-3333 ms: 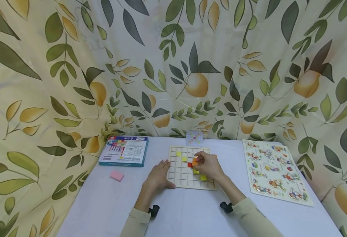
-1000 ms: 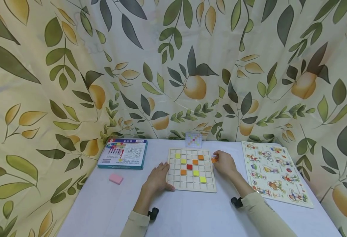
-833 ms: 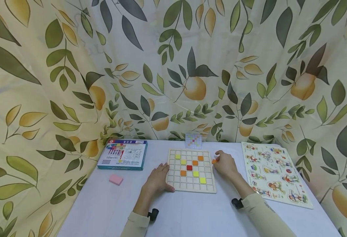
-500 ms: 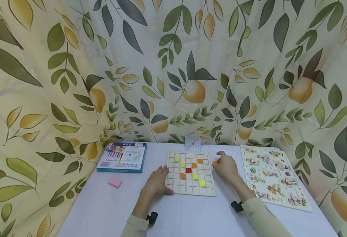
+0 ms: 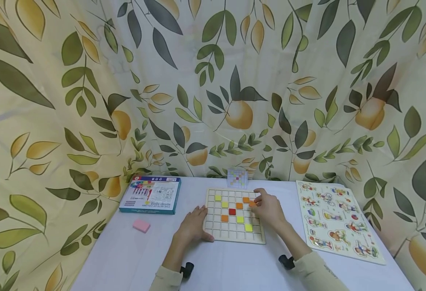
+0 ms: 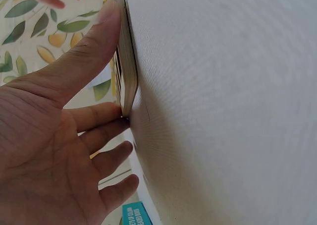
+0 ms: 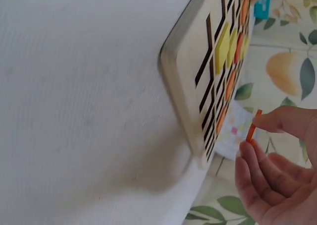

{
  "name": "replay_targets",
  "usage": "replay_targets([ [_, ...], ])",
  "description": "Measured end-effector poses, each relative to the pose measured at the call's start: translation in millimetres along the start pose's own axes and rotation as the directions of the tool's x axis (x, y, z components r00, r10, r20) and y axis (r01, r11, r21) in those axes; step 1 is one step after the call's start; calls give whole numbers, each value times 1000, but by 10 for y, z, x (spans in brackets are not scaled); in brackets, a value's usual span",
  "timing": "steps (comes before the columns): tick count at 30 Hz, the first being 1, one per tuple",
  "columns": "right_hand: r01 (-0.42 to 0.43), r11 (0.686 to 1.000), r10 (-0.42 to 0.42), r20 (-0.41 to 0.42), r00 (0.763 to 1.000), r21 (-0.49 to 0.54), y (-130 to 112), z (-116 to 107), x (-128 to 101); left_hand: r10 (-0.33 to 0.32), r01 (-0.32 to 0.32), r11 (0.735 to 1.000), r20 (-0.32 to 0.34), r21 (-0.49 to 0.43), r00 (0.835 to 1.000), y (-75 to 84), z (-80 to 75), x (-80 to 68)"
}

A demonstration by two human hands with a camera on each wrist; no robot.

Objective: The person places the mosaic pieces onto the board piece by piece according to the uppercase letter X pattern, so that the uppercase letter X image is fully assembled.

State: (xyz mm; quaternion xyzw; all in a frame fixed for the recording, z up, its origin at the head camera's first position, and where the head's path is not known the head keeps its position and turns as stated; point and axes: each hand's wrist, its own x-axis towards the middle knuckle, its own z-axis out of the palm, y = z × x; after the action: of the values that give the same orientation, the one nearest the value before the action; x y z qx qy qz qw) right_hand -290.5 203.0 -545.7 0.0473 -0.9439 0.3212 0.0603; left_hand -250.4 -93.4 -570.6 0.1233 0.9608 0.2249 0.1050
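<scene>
Hands: two. The left hand (image 5: 194, 223) lies flat with relaxed fingers on the worktop (image 5: 235, 262), thumb against the near-left edge of the grid board (image 5: 231, 233). The right hand (image 5: 267, 208) pinches one orange tile (image 7: 253, 125) between thumb and fingertips, over the board's right side.
Grid board: one, pale wood, square, thin, with dark grooves marking small cells.
Tiles on the board: four yellow (image 5: 248, 227), three orange (image 5: 224, 218), one red (image 5: 232, 211) (the count is from the head view, where the right hand may hide a cell).
Tile held: one thin, flat square, seen edge-on at the wrist.
Box: one flat printed carton (image 5: 151, 194) with teal sides, far left.
Pink block: one small rectangle (image 5: 142, 226).
Picture puzzle: one board (image 5: 338, 220) with cartoon figures, right.
Pattern card: one, upright behind the board (image 5: 237, 178).
Worktop: white cloth, fine weave.
</scene>
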Motion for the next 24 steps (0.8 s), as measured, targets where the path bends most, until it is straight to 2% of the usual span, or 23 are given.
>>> replay_targets([
  [15,125,989,-130,62,990,75,-370,248,-171,10,-10,1000,7,-2,1000,28,-38,-34],
  [21,180,977,-188,69,980,114,-471,380,-222,10,-10,1000,11,4,1000,8,-27,-27],
  [24,191,973,-205,98,974,129,-541,436,-245,8,-8,1000,18,7,1000,12,-43,-19],
])
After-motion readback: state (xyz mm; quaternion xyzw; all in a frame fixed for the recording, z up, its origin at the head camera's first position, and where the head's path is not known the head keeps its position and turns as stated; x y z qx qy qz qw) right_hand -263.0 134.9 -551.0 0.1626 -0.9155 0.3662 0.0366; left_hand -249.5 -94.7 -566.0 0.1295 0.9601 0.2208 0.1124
